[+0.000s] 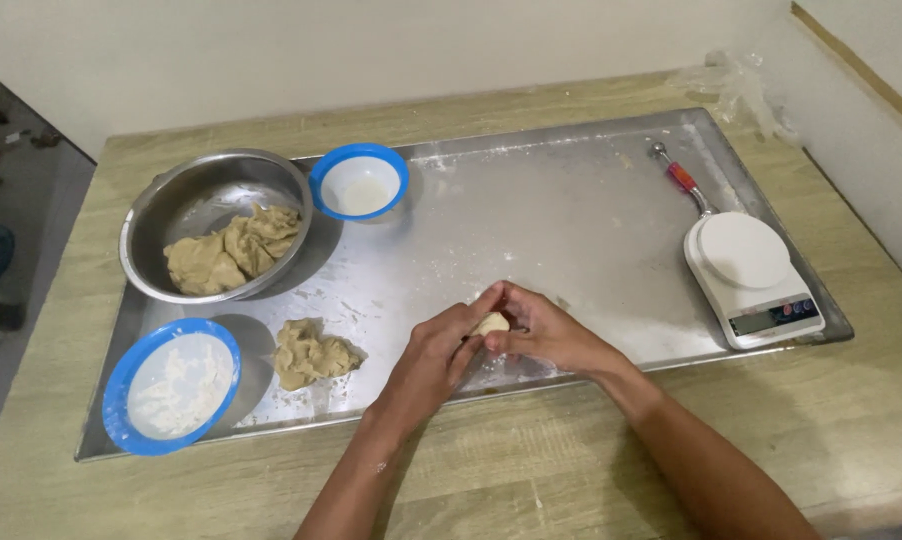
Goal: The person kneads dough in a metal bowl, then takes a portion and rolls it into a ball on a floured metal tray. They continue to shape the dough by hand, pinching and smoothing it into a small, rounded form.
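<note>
Both my hands meet over the front middle of a large metal tray. My left hand and my right hand are cupped around a small pale piece of dough, which shows only between the fingers. A loose lump of tan dough lies on the tray to the left of my hands. A steel bowl at the tray's back left holds more dough.
A blue-rimmed bowl of flour sits at the tray's front left. Another blue-rimmed bowl with a little pale liquid stands behind. A white kitchen scale and a red-handled scoop are at the right. Crumpled clear plastic lies at the back right.
</note>
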